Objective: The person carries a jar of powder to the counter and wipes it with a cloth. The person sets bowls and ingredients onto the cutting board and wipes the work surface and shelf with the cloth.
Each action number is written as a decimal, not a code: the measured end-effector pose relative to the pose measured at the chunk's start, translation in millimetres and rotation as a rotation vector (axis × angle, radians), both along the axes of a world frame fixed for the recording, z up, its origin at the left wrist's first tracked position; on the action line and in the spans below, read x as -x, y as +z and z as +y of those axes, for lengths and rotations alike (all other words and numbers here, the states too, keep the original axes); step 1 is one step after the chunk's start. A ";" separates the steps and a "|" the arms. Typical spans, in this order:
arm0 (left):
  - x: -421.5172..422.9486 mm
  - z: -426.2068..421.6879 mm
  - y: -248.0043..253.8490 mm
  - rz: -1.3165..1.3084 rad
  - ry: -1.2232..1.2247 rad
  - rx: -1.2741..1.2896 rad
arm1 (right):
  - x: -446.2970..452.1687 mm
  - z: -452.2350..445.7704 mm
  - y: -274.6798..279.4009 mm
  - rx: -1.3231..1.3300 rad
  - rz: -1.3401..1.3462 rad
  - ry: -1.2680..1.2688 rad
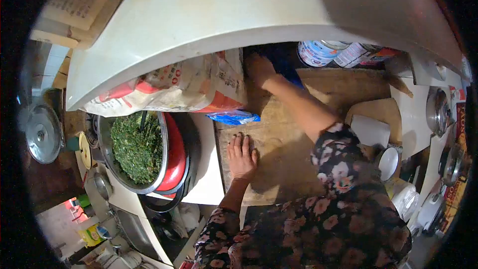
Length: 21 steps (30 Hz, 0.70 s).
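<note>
My left hand (241, 158) lies flat on a large wooden board (284, 164), fingers stretched out and a little apart. Deep in the shadow beneath the overhanging white cabinet, my right hand (259, 69) reaches to the back of the board, beside a big printed sack (219, 82). Dark blue plastic (287, 67) lies close to that hand; its fingers are too dark to make out, so I cannot tell whether it grips anything. A bright blue plastic piece (234, 117) sticks out below the sack, just beyond my left fingertips.
Left of the board, a metal bowl of chopped greens (137, 147) sits by a red basin (174, 152). Several cans (316, 54) stand at the back right. The cabinet (224, 10) hangs low overhead. A white bowl (388, 163) is at right, a sink (133, 234) lower left.
</note>
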<state>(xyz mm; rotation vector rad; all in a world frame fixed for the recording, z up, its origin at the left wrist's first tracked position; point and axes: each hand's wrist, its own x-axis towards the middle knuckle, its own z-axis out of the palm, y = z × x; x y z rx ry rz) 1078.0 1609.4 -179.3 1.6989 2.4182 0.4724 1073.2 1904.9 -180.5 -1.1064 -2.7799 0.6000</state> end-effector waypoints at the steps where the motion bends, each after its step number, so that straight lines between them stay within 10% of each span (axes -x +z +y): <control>1: -0.4 -0.2 0.3 0.008 0.001 0.001 | -10.5 -13.6 7.7 0.234 -0.006 -0.081; 3: -5.5 0.3 -0.1 0.003 0.001 -0.009 | -57.2 -37.8 -79.6 -0.191 0.226 0.216; 5: -2.7 0.1 -0.9 0.002 -0.006 -0.010 | -84.9 -54.1 -34.4 -0.329 0.193 0.408; 11: -3.5 2.8 2.3 -0.004 0.009 0.009 | -120.0 -36.6 9.1 0.096 0.197 0.172; 16: -2.8 1.4 0.0 -0.010 -0.003 -0.022 | -96.5 -27.5 -11.2 -0.415 0.094 -0.170; 21: 2.1 -3.9 10.1 -0.114 -0.002 -0.114 | -125.3 -100.9 -8.2 -0.257 0.152 0.082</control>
